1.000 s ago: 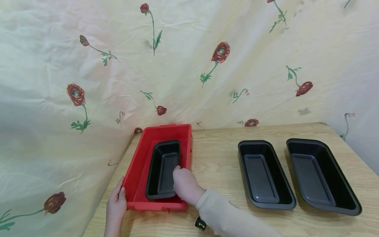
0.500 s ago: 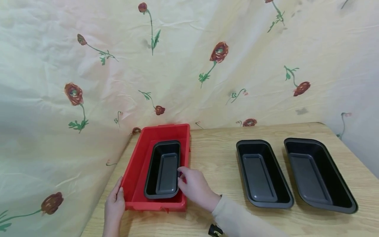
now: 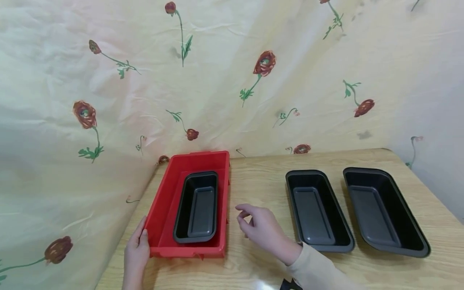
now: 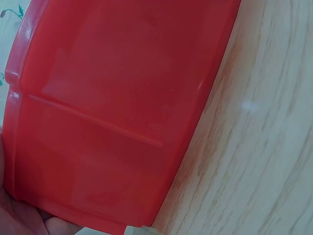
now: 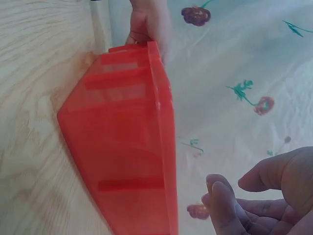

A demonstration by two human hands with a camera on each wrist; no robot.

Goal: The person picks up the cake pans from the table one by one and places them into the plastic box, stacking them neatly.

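A red plastic tray (image 3: 166,235) stands on the left part of the table, with a dark loaf pan (image 3: 202,211) lying inside it. My left hand (image 3: 136,250) holds the tray by the near left corner of its rim. The left wrist view shows the tray's smooth outer wall (image 4: 117,112) and part of that hand (image 4: 24,218) at the rim. To the right of the tray, my right hand (image 3: 264,229) hovers over the wood, fingers loosely bent, thumb and forefinger apart. Nothing is between these fingers in the right wrist view, where the hand (image 5: 274,196) appears beyond the tray's rim.
Two more dark loaf pans, a middle one (image 3: 313,215) and a rightmost one (image 3: 375,217), sit side by side on the wooden table (image 3: 259,177). Behind the table and along its left side hangs a flowered cloth (image 3: 217,80). A small black object (image 3: 290,285) shows under the right sleeve.
The right hand has let go of the loaf pan's right rim in the tray and drawn away rightward. The left hand keeps its hold; the view has turned slightly right.
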